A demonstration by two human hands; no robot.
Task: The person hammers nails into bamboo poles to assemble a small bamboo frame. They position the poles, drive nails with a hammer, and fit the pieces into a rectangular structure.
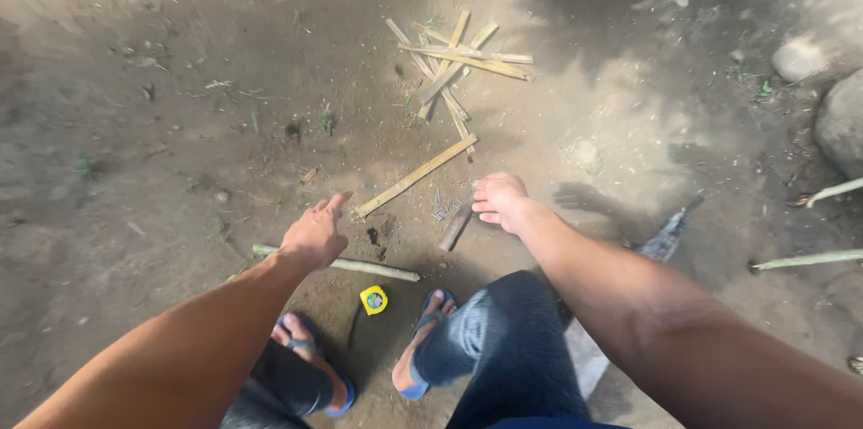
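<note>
Here, a long split bamboo slat lies slantwise on bare, packed dirt ground, just ahead of my two outstretched hands. Beyond it sits a loose heap of shorter bamboo strips, crossed over one another. A small scatter of nails rests on the dirt between the slat's near end and my right hand, with a short dark piece of wood just beside them. My right hand hovers low over that spot, fingers curled loosely downward, grasping nothing; I cannot tell whether the fingertips touch the ground. My left hand is spread and empty, forefinger stretched toward the slat's near end without reaching it. Under my left wrist runs a thin pale green stick, and near it, between my feet in blue sandals, lies a yellow tape measure. Grey stones edge the sunlit ground at far right, well apart from the bamboo.
</note>
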